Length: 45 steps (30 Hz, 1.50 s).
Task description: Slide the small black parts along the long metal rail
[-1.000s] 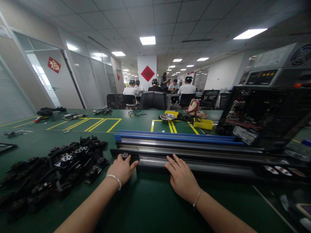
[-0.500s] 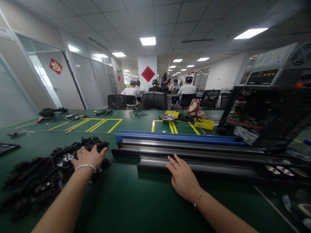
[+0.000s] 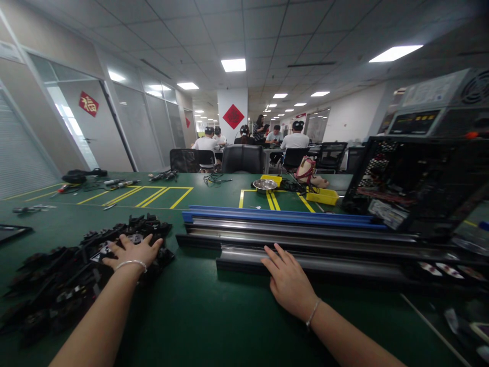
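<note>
My left hand (image 3: 133, 253) is spread, palm down, over the right part of a pile of black parts (image 3: 69, 275); nothing is gripped in it. Its fingers cover some of the pieces. My right hand (image 3: 288, 278) lies with fingers apart, the fingertips on the near edge of a dark metal channel (image 3: 328, 264). Behind that channel run more long dark rails (image 3: 305, 239) and a blue rail (image 3: 282, 215), all side by side across the green table (image 3: 183, 316).
At the right stands an open black computer case (image 3: 420, 183) with metal boxes (image 3: 431, 97) on top. Farther back are a steel bowl (image 3: 264, 185), yellow trays (image 3: 323, 197), cables (image 3: 216, 178) and tools (image 3: 120, 184). People sit at a distant table.
My left hand has shifted slightly left and down over the black parts, its fingers spread wider. My right hand has hardly moved.
</note>
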Tool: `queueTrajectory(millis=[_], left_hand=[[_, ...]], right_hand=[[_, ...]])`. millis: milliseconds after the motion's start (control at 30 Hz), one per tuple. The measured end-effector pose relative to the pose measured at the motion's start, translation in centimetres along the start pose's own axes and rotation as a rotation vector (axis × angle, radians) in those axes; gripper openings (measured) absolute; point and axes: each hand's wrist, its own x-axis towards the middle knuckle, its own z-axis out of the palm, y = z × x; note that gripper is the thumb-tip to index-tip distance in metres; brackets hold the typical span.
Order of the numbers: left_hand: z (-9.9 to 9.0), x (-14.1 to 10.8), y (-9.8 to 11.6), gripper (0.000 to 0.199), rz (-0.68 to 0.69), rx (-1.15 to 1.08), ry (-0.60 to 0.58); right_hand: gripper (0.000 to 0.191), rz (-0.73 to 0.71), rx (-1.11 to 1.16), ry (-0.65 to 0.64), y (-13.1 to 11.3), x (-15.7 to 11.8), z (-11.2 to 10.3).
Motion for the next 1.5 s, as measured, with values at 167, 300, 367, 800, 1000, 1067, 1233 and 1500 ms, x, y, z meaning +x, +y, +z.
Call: queueTrajectory(millis=[167, 300, 367, 800, 1000, 1067, 1233, 1500], left_hand=[[-2.0, -2.1, 3.2, 0.062, 0.008, -0.058, 0.194], [-1.8, -7.1, 8.6, 0.053, 0.472, -0.075, 0.27], [-0.6, -10.6, 11.3, 0.052, 0.773, -0.105, 0.262], [2.5, -16.6, 14.5, 0.068, 1.113, -0.074, 0.021], [2.4, -16.7, 14.6, 0.071, 1.102, -0.077, 0.006], [2.5, -16.8, 14.6, 0.071, 1.093, -0.075, -0.003], [2.4, -16.8, 14.6, 0.071, 1.087, -0.078, -0.015], [2.2, -16.8, 14.6, 0.069, 1.092, -0.076, -0.03]], right_hand=[[0.048, -0.007, -0.004, 0.002, -0.1, 0.1, 0.0], [0.049, -0.01, -0.006, 0.011, -0.1, 0.1, -0.1], [0.051, -0.015, 0.0, 0.019, 0.0, 0.0, -0.1], [0.032, 0.229, -0.031, 0.161, 5.8, 0.1, -4.9], [0.049, 1.025, -0.323, 0.02, 15.2, -3.5, -10.3], [0.053, 1.24, -0.258, -0.064, 17.6, -5.2, -10.6], [0.051, 1.385, -0.201, -0.177, 20.5, -7.4, -9.7], [0.053, 1.379, -0.201, -0.105, 21.5, -7.9, -8.9]])
